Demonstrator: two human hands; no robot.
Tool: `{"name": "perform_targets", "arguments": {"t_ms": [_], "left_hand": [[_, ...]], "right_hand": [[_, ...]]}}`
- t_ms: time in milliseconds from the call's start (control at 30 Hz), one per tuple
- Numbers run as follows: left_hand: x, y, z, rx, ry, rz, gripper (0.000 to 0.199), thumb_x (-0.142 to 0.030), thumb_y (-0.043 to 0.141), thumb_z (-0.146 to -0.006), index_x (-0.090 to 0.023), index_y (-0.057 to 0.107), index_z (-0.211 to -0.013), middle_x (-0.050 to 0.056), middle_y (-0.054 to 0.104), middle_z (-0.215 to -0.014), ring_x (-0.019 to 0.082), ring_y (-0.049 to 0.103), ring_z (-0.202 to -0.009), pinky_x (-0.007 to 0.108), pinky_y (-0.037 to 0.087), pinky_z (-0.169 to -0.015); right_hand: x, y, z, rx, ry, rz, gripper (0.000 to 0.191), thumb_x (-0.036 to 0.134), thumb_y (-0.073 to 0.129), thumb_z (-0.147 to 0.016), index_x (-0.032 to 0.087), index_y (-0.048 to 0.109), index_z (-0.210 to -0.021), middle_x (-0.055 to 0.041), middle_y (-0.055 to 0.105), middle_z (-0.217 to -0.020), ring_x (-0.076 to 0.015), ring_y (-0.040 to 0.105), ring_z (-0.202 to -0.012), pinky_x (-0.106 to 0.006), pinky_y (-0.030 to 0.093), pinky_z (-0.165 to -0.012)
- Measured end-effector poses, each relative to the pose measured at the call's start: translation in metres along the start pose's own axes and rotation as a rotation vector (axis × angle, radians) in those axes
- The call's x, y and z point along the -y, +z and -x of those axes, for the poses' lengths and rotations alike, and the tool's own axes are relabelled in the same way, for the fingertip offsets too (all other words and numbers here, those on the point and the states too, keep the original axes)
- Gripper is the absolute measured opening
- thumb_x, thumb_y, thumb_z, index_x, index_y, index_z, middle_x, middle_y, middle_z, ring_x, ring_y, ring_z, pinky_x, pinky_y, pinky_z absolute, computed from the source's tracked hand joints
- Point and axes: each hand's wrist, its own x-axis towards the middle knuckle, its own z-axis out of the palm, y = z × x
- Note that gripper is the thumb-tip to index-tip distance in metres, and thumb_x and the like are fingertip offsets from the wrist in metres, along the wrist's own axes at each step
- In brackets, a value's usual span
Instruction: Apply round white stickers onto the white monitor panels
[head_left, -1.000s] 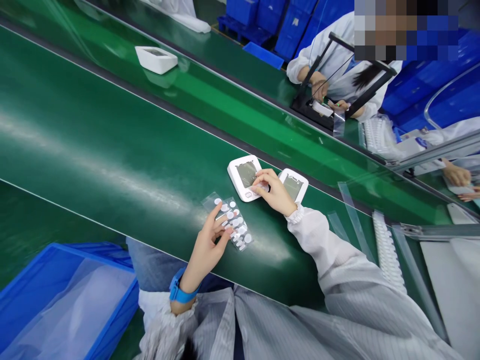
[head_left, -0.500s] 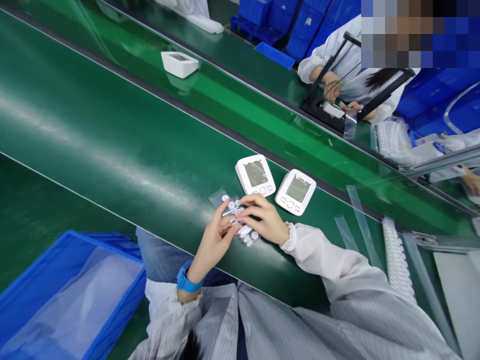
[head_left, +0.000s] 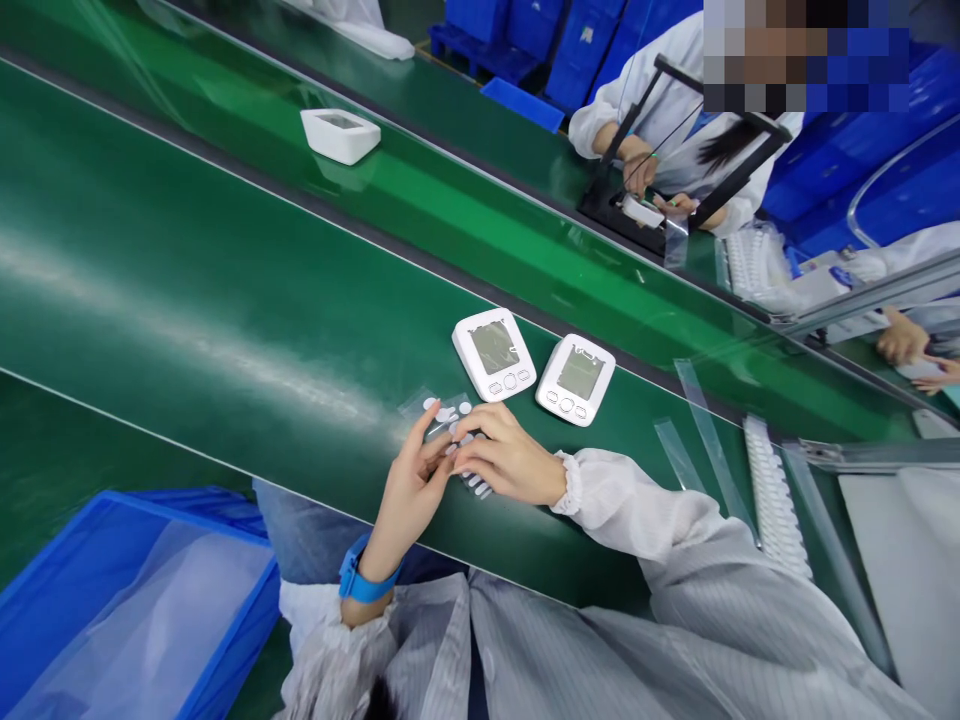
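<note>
A clear plastic sheet dotted with white round stickers (head_left: 445, 414) lies across my fingers, just above the green bench. My left hand (head_left: 409, 485) is closed on it, thumb and fingers gripping its near side. Over its middle, my right hand (head_left: 510, 460) is bent with fingertips pinched together at the stickers; whether one sticker is between them is too small to see. Just beyond the hands rest two white blood pressure monitors, the left one (head_left: 495, 355) and the right one (head_left: 576, 380), grey screens facing up, apart from both hands.
Clear plastic strips (head_left: 701, 410) and a stacked white row of parts (head_left: 776, 500) lie to the right. A blue bin (head_left: 112, 600) with a clear liner stands at lower left. Behind a transparent panel are another white monitor (head_left: 341, 137) and a co-worker's hands (head_left: 641, 170) at a black frame.
The view has shifted slightly, moving the bench items left in the picture. My right fingers have drawn closer together over the stickers, while my left hand keeps its hold on the sheet.
</note>
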Motion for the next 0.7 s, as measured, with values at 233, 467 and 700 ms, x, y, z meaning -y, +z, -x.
{"name": "perform_targets", "arguments": {"t_ms": [233,467,700], "left_hand": [[-0.001,0.001,0.000,-0.007,-0.031,-0.005,0.083,-0.040,0.067,-0.087,-0.019,0.022,-0.154,0.017,0.061,-0.129,0.026,0.066,-0.109,0.038,0.058,-0.091],[-0.001,0.000,0.002,-0.017,-0.020,-0.010,0.079,-0.036,0.067,-0.089,-0.021,0.024,-0.153,0.014,0.062,-0.129,0.026,0.064,-0.114,0.035,0.058,-0.090],[0.001,0.000,0.002,-0.015,-0.019,-0.023,0.077,-0.034,0.067,-0.089,-0.021,0.024,-0.152,0.013,0.063,-0.128,0.027,0.059,-0.121,0.036,0.057,-0.094]], "right_hand": [[-0.060,-0.068,0.006,-0.070,0.603,0.276,0.010,0.022,0.069,-0.085,0.019,0.069,-0.075,-0.0083,0.055,-0.110,-0.0279,0.044,-0.109,-0.053,0.035,-0.101],[-0.073,-0.067,0.007,-0.060,0.695,0.242,0.016,0.029,0.069,-0.086,0.020,0.071,-0.074,-0.0071,0.056,-0.107,-0.0258,0.045,-0.103,-0.051,0.032,-0.097],[-0.076,-0.076,-0.001,0.042,0.680,0.225,0.007,0.019,0.074,-0.081,0.019,0.070,-0.075,-0.0054,0.057,-0.106,-0.0251,0.046,-0.104,-0.049,0.031,-0.096]]}}
